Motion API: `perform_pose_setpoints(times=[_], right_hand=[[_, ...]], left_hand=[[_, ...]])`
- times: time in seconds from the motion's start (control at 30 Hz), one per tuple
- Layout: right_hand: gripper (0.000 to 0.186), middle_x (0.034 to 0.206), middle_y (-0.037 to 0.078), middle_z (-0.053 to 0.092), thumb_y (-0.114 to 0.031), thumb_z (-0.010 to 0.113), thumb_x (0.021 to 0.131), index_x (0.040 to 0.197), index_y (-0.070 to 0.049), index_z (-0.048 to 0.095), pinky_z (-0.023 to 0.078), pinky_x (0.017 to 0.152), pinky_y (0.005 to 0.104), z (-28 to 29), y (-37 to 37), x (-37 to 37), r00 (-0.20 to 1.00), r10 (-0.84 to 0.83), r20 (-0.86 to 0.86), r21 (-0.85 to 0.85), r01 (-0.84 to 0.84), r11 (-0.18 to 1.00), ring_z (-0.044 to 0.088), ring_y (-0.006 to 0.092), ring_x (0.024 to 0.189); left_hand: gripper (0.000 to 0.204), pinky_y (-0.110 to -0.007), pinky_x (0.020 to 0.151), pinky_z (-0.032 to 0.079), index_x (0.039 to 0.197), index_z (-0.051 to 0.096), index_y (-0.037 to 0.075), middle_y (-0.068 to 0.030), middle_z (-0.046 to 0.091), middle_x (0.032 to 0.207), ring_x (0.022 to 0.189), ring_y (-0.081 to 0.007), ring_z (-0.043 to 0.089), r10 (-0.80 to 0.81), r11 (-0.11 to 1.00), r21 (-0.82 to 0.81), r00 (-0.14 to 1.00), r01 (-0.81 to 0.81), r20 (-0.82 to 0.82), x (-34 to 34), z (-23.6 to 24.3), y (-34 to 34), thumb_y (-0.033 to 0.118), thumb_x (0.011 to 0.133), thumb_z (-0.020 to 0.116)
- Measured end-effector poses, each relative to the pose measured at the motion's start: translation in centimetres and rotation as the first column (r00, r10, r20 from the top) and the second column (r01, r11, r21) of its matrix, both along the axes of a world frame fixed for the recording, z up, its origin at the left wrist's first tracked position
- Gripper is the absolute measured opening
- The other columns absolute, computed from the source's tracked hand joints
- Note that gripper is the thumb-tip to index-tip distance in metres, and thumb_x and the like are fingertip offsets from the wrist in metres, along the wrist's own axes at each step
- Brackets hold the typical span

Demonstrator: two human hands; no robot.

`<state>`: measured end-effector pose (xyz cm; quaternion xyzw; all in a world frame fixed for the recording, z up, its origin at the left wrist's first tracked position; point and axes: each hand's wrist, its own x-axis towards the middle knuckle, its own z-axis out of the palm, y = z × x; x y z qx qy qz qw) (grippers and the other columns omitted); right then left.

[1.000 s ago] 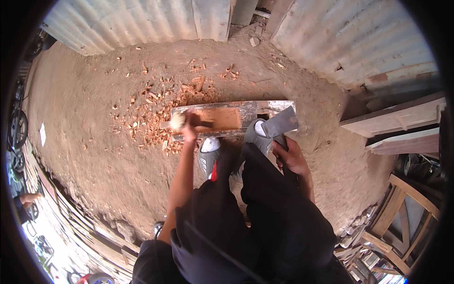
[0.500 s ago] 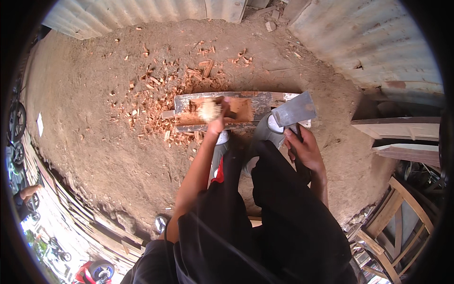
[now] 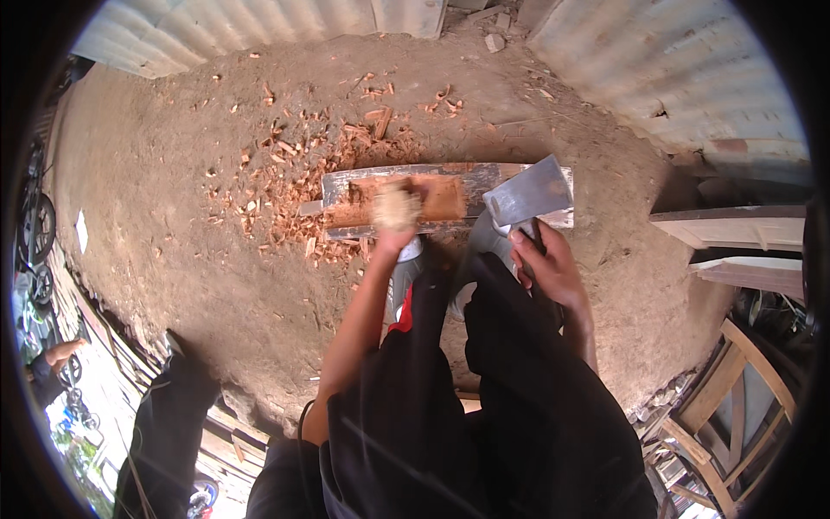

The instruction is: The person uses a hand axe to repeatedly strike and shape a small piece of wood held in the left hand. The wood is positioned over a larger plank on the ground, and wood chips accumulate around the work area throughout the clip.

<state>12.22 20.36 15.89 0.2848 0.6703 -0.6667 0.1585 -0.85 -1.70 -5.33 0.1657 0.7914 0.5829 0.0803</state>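
A long wooden piece (image 3: 448,197), its middle hollowed to fresh orange wood and its outer face dark and weathered, lies across the ground before my feet. My left hand (image 3: 396,240) is closed on a pale brush-like bundle (image 3: 397,206), held over the hollow; motion smears it, so its exact kind is unclear. My right hand (image 3: 553,268) grips the dark handle of a hatchet-like tool, whose broad grey metal blade (image 3: 529,194) points up over the right end of the wood. My grey shoes stand against the near side, partly hidden by my dark trousers.
Wood chips (image 3: 294,169) litter the dirt ground left of the wood. Corrugated metal sheets (image 3: 674,78) rise at the back and right. Boards (image 3: 735,227) and a wooden frame (image 3: 722,389) stand at right. Another person's dark-clothed leg (image 3: 169,424) shows at lower left, near a board fence.
My left hand has shifted slightly to the right and nearer me with the brush-like bundle. The blade has moved a little left. Another person's leg has come into view at lower left.
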Motion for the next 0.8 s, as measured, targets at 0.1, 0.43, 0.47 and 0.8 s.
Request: perform_pose_setpoints(times=[0.1, 0.43, 0.47, 0.8], right_hand=[[0.028, 0.075, 0.001, 0.055, -0.030, 0.062, 0.108, 0.105, -0.002, 0.058, 0.042, 0.045, 0.0264, 0.5, -0.1, -0.4, 1.000, -0.025, 0.000, -0.004, 0.025, 1.000, 0.051, 0.0093, 0.052], [0.026, 0.074, 0.002, 0.055, -0.030, 0.062, 0.106, 0.105, -0.003, 0.058, 0.041, 0.047, 0.0258, -0.8, 1.4, 2.3, 0.996, -0.057, 0.073, 0.013, 0.056, 0.998, 0.051, 0.0092, 0.055], [0.027, 0.074, 0.001, 0.056, -0.031, 0.063, 0.106, 0.103, -0.004, 0.058, 0.042, 0.047, 0.0272, -0.7, 1.4, 2.2, 0.995, -0.053, 0.082, 0.006, 0.053, 0.999, 0.053, 0.0100, 0.054], [0.026, 0.084, 0.005, 0.060, -0.016, 0.060, 0.105, 0.122, 0.004, 0.059, 0.046, 0.050, 0.0281, 0.0, -0.8, 0.8, 0.982, -0.149, -0.117, 0.106, 0.162, 0.981, 0.057, 0.0116, 0.060]], left_hand=[[0.012, -0.044, 0.079, 0.051, 0.100, 0.063, 0.006, -0.0143, 0.065, 0.096, 0.091, -0.0310, 0.062, -0.076, 0.978, -0.206, 0.915, -0.007, -0.396, 1.0, 0.0, 3.0, 0.013, 0.091, 0.067], [0.022, -0.028, 0.047, 0.032, 0.083, 0.064, 0.012, 0.0023, 0.051, 0.061, 0.054, -0.0071, 0.040, 0.208, 0.907, 0.333, 0.962, -0.257, 0.176, -3.3, 0.3, -8.2, 0.018, 0.104, 0.063], [0.023, -0.029, 0.047, 0.035, 0.080, 0.062, 0.012, 0.0015, 0.051, 0.060, 0.053, -0.0080, 0.042, 0.220, 0.959, 0.173, 0.975, -0.224, 0.043, -3.2, 0.5, -7.8, 0.017, 0.102, 0.064], [0.047, -0.048, 0.092, 0.058, 0.120, 0.069, 0.001, -0.0250, 0.070, 0.125, 0.108, -0.0386, 0.072, -0.513, 0.858, 0.034, 0.856, 0.512, 0.067, -0.7, 1.6, 7.4, 0.038, 0.090, 0.070]])
